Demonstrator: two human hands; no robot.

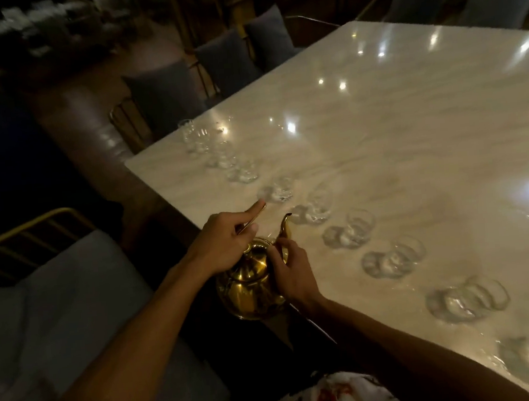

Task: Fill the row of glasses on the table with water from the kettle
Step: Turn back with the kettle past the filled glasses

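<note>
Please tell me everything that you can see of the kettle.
The kettle is round, shiny and gold, metal by its look. Its thin curved spout points toward the glasses. It is at the near edge of the table; whether it rests there, I cannot tell. The left hand grips its slim handle, forefinger stretched out; the right hand holds its side by the spout.

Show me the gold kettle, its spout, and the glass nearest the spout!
kettle (248, 285): head view, on its shiny round belly.
spout (286, 227): head view, on the curved neck below the tip.
nearest glass (317, 205): head view, on its clear side wall.
</note>
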